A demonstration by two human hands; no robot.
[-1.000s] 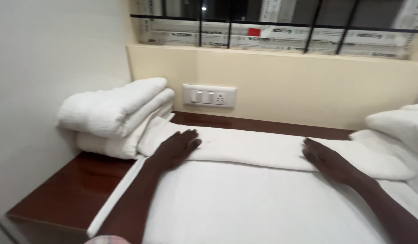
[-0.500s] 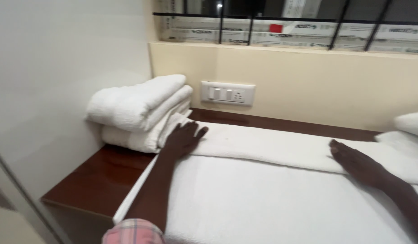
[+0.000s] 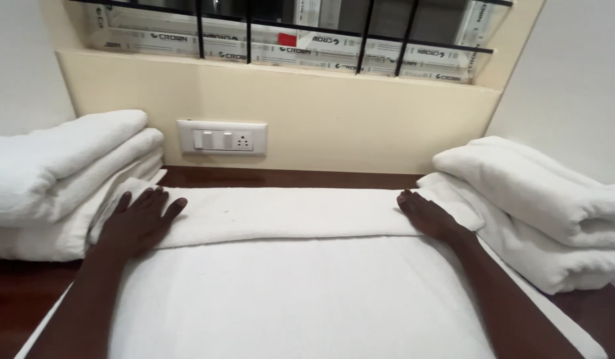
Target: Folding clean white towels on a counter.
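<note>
Pressing down with both palms, the person leans over a white towel spread across the dark wooden worktop beneath a barred window. From the head camera, the towel's far part is folded back over itself into a long band that runs side to side near the worktop's back edge. The left hand lies flat on the left end of that band, fingers spread wide, gripping nothing. The right hand lies flat on the right end, fingers held closer together, also gripping nothing. Both forearms stretch forward over the towel's lower layer.

At the worktop's left edge sits a stack of folded white towels, its lowest layer just beside the left hand. At the right edge sits another folded stack, touching or nearly touching the band's right end. On the cream wall behind the back edge is a white switch plate with a socket.
</note>
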